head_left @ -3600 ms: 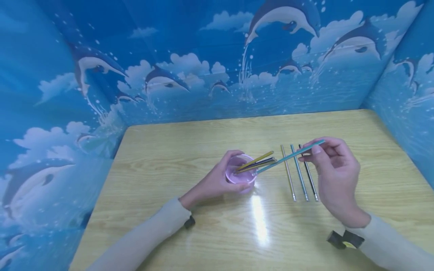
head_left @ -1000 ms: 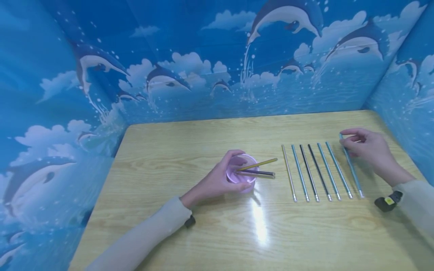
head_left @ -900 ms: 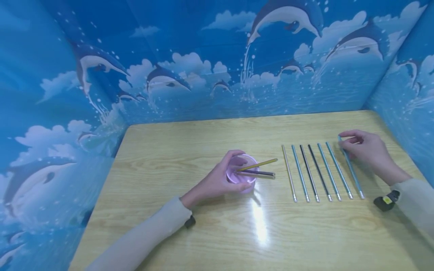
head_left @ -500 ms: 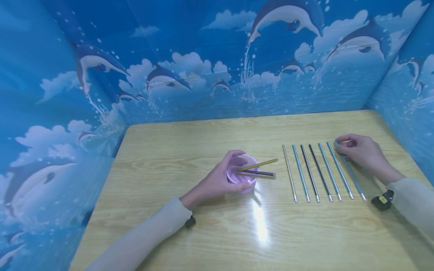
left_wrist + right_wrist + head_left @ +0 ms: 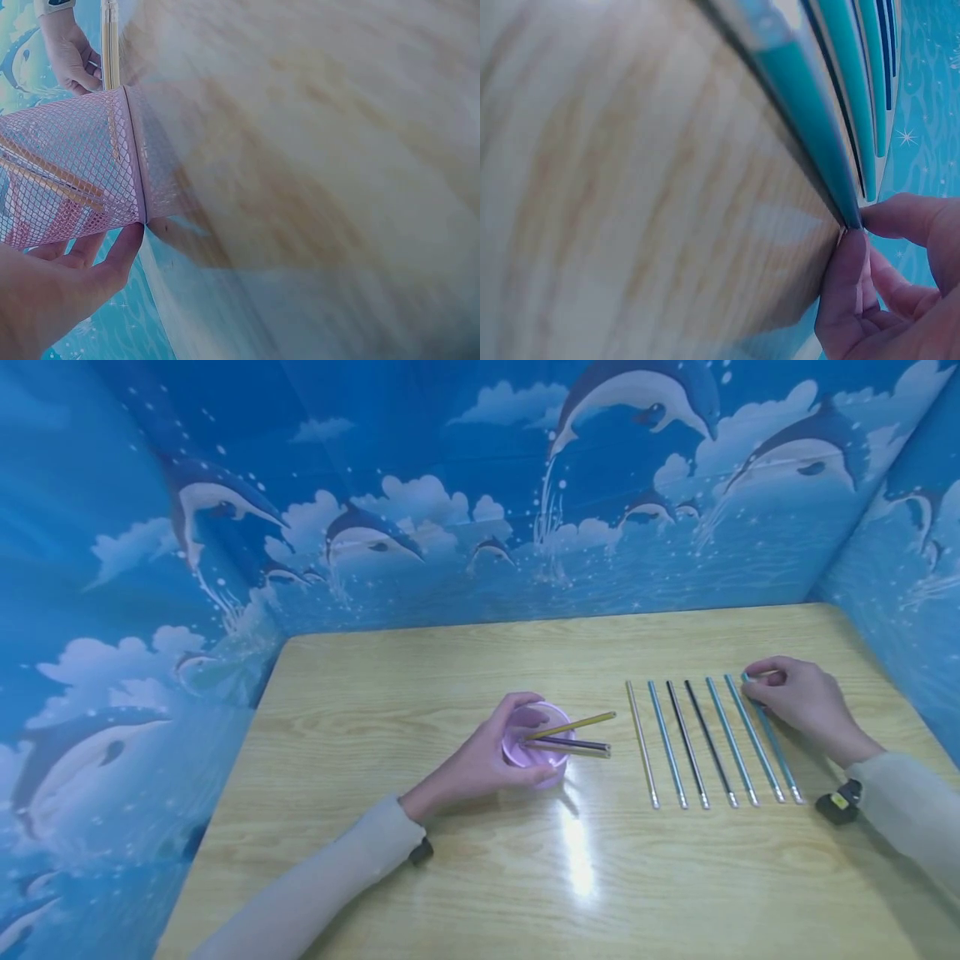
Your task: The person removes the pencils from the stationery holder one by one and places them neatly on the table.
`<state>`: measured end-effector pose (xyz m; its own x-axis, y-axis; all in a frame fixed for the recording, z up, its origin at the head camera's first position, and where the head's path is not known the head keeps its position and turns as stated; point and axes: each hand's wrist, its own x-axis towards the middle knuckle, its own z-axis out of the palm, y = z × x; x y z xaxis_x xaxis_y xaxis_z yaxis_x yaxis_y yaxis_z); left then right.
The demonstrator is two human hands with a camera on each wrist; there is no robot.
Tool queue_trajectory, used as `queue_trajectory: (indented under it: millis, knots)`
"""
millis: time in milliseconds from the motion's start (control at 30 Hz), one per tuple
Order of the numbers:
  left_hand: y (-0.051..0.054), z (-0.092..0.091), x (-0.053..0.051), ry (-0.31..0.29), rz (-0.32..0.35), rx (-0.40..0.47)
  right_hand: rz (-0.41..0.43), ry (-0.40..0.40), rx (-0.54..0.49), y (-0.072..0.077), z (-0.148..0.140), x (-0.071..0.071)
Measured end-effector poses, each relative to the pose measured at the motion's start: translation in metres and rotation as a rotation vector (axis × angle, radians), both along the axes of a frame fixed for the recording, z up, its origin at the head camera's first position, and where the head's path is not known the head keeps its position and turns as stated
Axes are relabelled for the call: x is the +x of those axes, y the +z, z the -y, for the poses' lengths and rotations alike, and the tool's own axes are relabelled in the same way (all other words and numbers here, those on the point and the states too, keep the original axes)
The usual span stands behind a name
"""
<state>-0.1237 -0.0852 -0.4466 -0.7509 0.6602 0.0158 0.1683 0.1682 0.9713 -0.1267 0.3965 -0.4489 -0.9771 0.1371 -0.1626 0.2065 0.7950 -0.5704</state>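
My left hand [image 5: 476, 760] holds a pink mesh pencil cup [image 5: 553, 774] upright on the table, fingers and thumb around its side. A yellow pencil [image 5: 585, 723] and a dark pencil [image 5: 581, 743] lean rightward out of it, with a paler one close beside the dark one. My right hand [image 5: 798, 693] pinches the far end of a teal pencil [image 5: 802, 112], the rightmost of a row. In the right wrist view, thumb and index finger meet at its tip. Left of it lie teal pencils [image 5: 755, 739], black pencils [image 5: 710, 743] and a gold pencil [image 5: 642, 743], roughly parallel.
The wooden table [image 5: 375, 693] has a bright light reflection in front of the cup. Blue dolphin-print walls [image 5: 450, 552] enclose its back and sides. White eraser ends of the pencils point toward the person.
Earlier, my right hand drew a teal pencil from the cup; the row has since lengthened rightward. Lately that hand shifted slightly left, swinging the rightmost pencil's far end toward its neighbour. My left hand stayed put.
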Motion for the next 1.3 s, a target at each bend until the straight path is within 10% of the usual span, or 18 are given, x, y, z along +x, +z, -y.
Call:
queue_trajectory:
  millis: [433, 733, 1033, 1300]
  knots:
    - [0.0, 0.001, 0.0, -0.005, 0.0, -0.001, -0.031, -0.124, -0.094, 0.001, 0.004, 0.01]
    - [0.0, 0.001, -0.001, -0.007, -0.006, -0.006, -0.155, -0.24, -0.468, 0.013, 0.024, 0.022]
    - [0.001, 0.0, -0.002, -0.004, -0.007, 0.004, -0.358, -0.197, -0.847, 0.036, 0.062, 0.033]
    - [-0.001, 0.0, -0.002, -0.002, -0.002, -0.005, -0.4, -0.068, -0.934, 0.045, 0.101, 0.045]
